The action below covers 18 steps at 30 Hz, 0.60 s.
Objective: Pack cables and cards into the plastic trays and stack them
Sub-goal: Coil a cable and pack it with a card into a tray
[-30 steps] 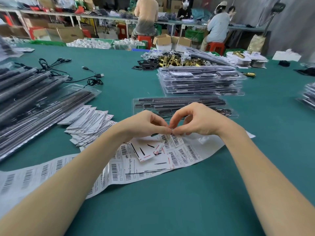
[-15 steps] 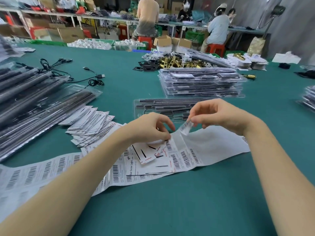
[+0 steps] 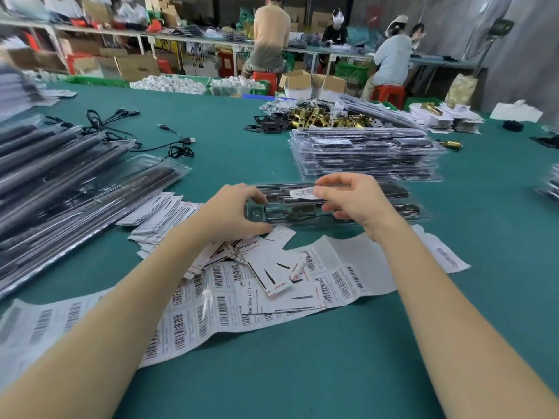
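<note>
Green table [image 3: 302, 373] is loaded with stuff; the clear plastic tray [image 3: 420, 211] lies mid-table, just past the barcode sheet [image 3: 211, 309]. It's probably light and flexy, so grab the rims. Left hand [image 3: 233, 211] curls onto its left end, right hand [image 3: 351, 196] pinches a floppy sticker [image 3: 302, 192] over it.

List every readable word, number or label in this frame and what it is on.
"kar Grow Light": white card by the left hand.
"Grow Light": card on the barcode sheet.
Barcode digits, and the sticker in the right hand: too blurred.
</note>
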Each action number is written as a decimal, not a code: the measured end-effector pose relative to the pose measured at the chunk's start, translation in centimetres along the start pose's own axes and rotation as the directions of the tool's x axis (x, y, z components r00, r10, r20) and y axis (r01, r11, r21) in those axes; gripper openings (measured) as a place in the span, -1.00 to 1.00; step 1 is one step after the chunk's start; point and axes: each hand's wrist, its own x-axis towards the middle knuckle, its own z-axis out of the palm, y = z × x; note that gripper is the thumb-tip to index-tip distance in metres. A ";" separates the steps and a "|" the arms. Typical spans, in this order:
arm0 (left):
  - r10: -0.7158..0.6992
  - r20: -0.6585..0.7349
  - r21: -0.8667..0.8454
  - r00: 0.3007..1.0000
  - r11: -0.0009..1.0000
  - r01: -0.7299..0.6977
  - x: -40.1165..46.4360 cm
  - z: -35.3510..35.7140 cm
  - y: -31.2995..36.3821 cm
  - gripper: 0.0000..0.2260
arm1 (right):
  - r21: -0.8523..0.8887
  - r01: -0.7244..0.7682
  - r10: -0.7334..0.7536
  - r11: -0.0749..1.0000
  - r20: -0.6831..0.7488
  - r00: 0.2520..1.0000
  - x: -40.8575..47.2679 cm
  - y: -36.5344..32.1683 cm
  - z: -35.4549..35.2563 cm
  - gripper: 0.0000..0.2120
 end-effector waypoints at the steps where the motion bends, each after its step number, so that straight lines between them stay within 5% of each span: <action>1: 0.004 -0.004 -0.013 1.000 1.000 -0.004 0.0 0.0 -0.2 -0.55 | -0.004 0.016 -0.016 1.000 -0.006 1.000 0.2 0.0 0.6 -0.91; 4: 0.021 -0.035 -0.052 0.999 0.998 -0.023 0.1 0.3 -0.1 -0.54 | -0.024 0.064 -0.065 0.998 -0.033 0.997 0.5 0.6 2.1 -0.94; 8: -0.121 -0.218 -0.382 0.968 0.924 0.030 0.3 0.4 0.6 -0.73 | -0.033 0.081 -0.082 0.996 -0.031 0.996 0.8 1.0 2.8 -0.95; 14: -0.269 -0.133 -0.609 0.954 0.782 0.135 0.8 1.3 1.7 -0.87 | 0.005 0.093 -0.093 0.996 0.012 0.996 0.8 1.0 2.9 -0.95; 18: -0.265 -0.150 -0.586 0.953 0.800 0.130 0.6 1.8 1.8 -0.86 | -0.041 0.040 -0.040 0.998 -0.003 0.999 1.0 1.1 2.6 -0.96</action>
